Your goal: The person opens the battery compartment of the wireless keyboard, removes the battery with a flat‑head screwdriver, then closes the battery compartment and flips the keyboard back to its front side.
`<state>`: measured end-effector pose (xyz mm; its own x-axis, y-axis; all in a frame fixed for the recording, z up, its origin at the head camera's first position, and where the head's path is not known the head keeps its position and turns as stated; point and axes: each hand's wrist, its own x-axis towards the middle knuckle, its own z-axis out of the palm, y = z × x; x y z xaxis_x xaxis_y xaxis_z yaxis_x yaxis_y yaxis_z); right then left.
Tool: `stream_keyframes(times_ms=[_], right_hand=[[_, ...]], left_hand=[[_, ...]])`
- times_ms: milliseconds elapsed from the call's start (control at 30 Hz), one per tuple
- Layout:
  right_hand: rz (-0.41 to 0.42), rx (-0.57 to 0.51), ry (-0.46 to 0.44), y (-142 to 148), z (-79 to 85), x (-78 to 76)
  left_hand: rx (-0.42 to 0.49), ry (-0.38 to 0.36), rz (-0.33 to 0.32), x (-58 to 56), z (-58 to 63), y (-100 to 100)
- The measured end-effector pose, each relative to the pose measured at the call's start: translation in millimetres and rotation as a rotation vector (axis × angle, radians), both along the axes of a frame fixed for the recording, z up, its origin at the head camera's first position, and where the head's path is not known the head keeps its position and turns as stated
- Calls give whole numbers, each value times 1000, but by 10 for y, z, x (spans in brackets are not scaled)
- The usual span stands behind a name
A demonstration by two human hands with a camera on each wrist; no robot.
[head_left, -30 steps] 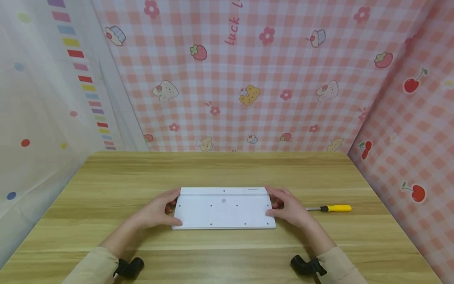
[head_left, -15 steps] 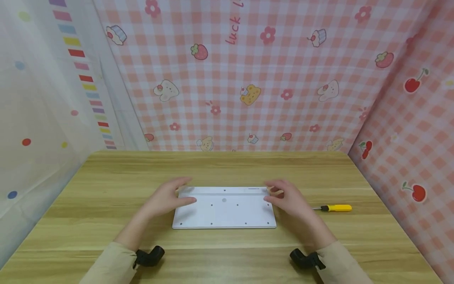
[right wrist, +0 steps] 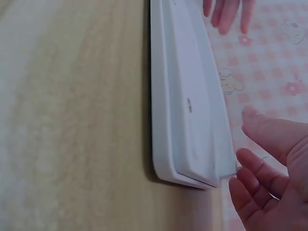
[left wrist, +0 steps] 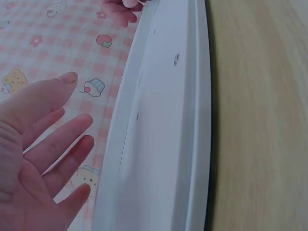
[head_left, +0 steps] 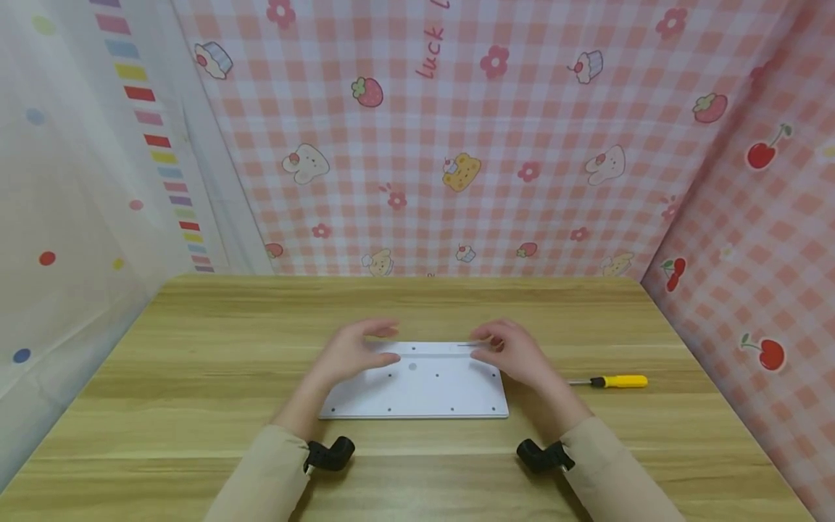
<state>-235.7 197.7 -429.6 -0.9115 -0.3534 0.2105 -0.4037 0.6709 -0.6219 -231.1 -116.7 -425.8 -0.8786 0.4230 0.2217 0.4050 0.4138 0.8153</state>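
Observation:
A flat white keyboard (head_left: 417,391) lies underside up, with small dark screw spots and a raised strip along its far edge. In the head view my left hand (head_left: 349,355) hangs over its far left part, thumb and fingers spread apart. The left wrist view shows that hand (left wrist: 53,149) with its palm bare, beside the strip. My right hand (head_left: 518,355) is at the far right corner, fingers loosely bent and holding nothing. In the right wrist view its fingertips are right at the corner of the keyboard (right wrist: 192,110).
To the right of the keyboard lies a screwdriver (head_left: 620,381) with a yellow handle, its tip pointing toward my right wrist. The wooden table (head_left: 196,348) ends at a pink checked cloth (head_left: 417,217) behind. A dotted white cloth (head_left: 72,304) hangs on the left.
Both hands have let go of the keyboard's short ends and risen toward its far edge. My left hand has moved right and inward, my right hand slightly left. The keyboard stays in place.

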Motion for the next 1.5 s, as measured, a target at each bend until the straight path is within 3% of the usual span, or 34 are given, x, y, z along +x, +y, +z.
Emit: stream_keyframes(times_ms=[233,433,567,733,967,1167,1500], right_hand=[[-21,-7,-65,-38,-35,-78],[3,-40,-26,-47,-65,-106],[3,-44,-23,-57,-66,-105],[-40,-34,-101,-66,-61,-114],[-74,-12,-128,-95,-61,-134],[-95,-15,-146,-121,-60,-163],[-97,-21,-172,-146,-40,-196]], left_hand=[[18,-23,-10,-85,-13,200],[21,-69,-2,-147,-65,342],[-10,-81,0,-180,-98,401],[-76,-85,4,-201,-138,455],[-138,-111,71,-198,-163,487],[-196,-90,120,-192,-174,503],[-212,-93,154,-171,-159,534]])
